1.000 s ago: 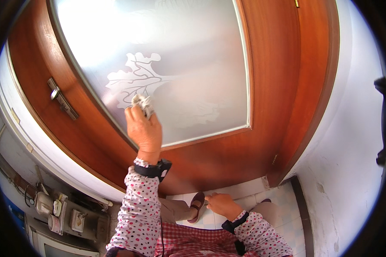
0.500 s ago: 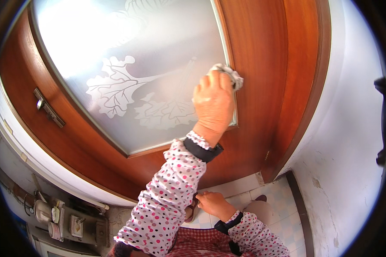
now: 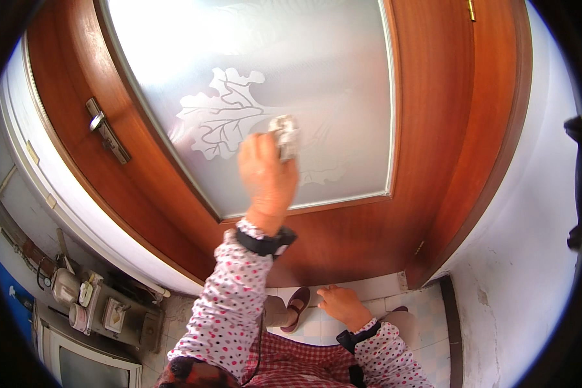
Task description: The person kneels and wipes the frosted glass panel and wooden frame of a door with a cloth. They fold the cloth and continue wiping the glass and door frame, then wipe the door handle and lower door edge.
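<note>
Cloth (image 3: 285,134), crumpled and pale, shows in the head view over the lower part of the wooden door's (image 3: 433,123) frosted glass pane (image 3: 346,129), just right of the leaf motif (image 3: 220,116). The left hand (image 3: 268,173) grasps it, fingers bent; blur softens their outlines, and the palm is hidden. Near the red gingham apron (image 3: 297,357), the right hand (image 3: 343,306) is half open, fingers loosely bent, its palm turned from view. The upper edge cuts off the door's top.

The left grip (image 3: 268,173) has brought the cloth (image 3: 284,137) leftward over the glass pane (image 3: 352,107), away from its right edge.
</note>
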A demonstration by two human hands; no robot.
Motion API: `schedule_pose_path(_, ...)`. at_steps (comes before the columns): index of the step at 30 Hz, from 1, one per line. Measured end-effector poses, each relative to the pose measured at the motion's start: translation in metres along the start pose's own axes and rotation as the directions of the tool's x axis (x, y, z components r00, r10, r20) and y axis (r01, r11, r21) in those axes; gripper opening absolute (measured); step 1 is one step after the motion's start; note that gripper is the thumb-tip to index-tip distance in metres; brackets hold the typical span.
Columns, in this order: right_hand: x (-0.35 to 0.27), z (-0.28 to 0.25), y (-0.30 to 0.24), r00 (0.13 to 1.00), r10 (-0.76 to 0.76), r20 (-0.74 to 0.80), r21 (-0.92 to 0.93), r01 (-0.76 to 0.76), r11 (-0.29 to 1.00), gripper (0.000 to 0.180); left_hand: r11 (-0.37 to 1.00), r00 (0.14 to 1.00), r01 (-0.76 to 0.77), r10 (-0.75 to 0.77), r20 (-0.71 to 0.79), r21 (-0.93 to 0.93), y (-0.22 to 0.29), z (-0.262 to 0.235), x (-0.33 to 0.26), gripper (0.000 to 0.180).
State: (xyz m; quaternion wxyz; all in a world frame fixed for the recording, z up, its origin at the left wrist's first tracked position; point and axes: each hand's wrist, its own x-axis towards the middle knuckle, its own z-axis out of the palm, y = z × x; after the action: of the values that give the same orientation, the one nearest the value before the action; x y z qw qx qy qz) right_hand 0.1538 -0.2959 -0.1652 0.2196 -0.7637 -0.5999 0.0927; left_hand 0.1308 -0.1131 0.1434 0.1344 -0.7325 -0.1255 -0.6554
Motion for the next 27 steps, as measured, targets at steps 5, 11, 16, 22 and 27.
schedule_pose_path(5,-0.002,-0.002,-0.003,0.998,-0.025,-0.057,0.01,0.025,1.0,0.033,0.964,0.999,0.047,-0.045,-0.014,0.261,-0.085,-0.048,-0.018,0.031)
schedule_pose_path(11,-0.003,-0.008,-0.009,1.0,-0.006,0.007,0.003,0.006,1.0,0.034,0.881,0.982,0.164,-0.19,0.015,0.444,-0.132,-0.073,-0.044,0.034)
schedule_pose_path(16,-0.004,-0.015,-0.013,0.999,-0.011,0.031,0.003,0.01,1.0,0.035,0.881,0.944,0.313,-0.329,-0.018,0.354,-0.117,-0.06,-0.061,0.029)
schedule_pose_path(22,-0.002,-0.013,-0.016,1.0,-0.018,0.023,0.034,0.017,0.999,0.033,0.941,0.966,0.259,-0.249,-0.073,0.219,-0.054,-0.021,-0.044,0.027)
schedule_pose_path(27,0.003,-0.007,-0.019,0.998,-0.067,-0.02,0.034,0.067,0.997,0.031,0.982,0.99,0.142,-0.139,-0.036,0.127,0.014,0.011,-0.026,0.027)
